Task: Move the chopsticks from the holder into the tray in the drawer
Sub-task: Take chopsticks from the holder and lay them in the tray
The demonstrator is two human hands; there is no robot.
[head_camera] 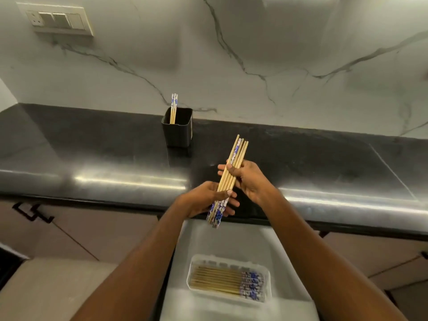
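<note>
Both hands hold one bundle of several wooden chopsticks [232, 166] with blue-and-white patterned ends, tilted over the counter's front edge. My left hand [205, 200] grips the lower, patterned end. My right hand [249, 179] grips the bundle's middle. A black square holder [177, 132] stands on the counter near the wall, with two or three chopsticks [173, 107] upright in it. Below, in the open drawer [222, 242], a clear plastic tray [228, 260] holds several chopsticks [222, 280] lying flat, patterned ends to the right.
The black glossy countertop [92, 147] runs left to right below a marble-patterned wall. A switch plate [58, 20] sits on the wall at upper left. Cabinet fronts with a dark handle [32, 212] flank the drawer.
</note>
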